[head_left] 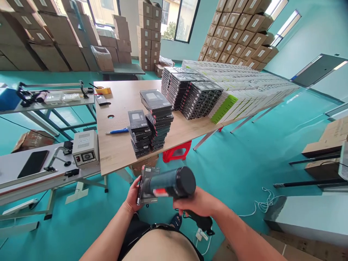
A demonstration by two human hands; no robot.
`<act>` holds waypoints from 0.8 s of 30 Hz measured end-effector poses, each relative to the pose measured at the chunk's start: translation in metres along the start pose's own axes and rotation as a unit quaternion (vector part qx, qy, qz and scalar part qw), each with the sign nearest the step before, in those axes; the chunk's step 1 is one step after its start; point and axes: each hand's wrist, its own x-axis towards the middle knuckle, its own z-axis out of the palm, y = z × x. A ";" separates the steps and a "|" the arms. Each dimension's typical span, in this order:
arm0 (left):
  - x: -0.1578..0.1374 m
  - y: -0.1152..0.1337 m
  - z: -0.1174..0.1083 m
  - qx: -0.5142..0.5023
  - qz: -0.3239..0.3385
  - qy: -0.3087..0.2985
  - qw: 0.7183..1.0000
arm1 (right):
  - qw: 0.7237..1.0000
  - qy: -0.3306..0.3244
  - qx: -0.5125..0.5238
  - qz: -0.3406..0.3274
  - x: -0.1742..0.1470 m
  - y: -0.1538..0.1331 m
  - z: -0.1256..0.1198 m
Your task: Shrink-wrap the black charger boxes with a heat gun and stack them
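My left hand (132,194) is closed around the left edge of a flat black box (150,174) with printed labels, holding it upright in front of my body. In my right hand (199,203) is a heat gun (174,181), gripped by its handle. The gun's body is slightly blurred, and its front end points left at the face of the black box, covering part of it. From this angle I cannot tell whether the nozzle touches the box. Just beyond my hands, two stacks of similar black boxes (156,101) stand near the table's front edge.
On the wooden table (116,156) lie a blue pen-like tool (117,131) and yellow tape (103,90). Bundled black packs (202,98) and long rows of white boxes (244,96) extend rightward. A red stool (177,152) stands beneath; a grey control box (85,146) sits left.
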 end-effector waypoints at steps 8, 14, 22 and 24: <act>-0.005 0.008 -0.006 -0.033 0.041 -0.005 0.999 | 0.991 0.097 0.078 0.055 -0.014 0.037 -0.015; 0.000 0.004 -0.001 0.012 0.025 0.017 0.999 | 0.969 0.103 0.222 -0.015 0.016 0.031 -0.011; -0.003 0.011 0.002 0.005 0.040 0.012 0.999 | 0.975 0.153 0.163 0.017 0.011 0.043 -0.036; -0.002 0.012 -0.001 0.002 0.067 0.018 0.998 | 0.986 0.067 0.144 0.041 0.002 0.050 -0.036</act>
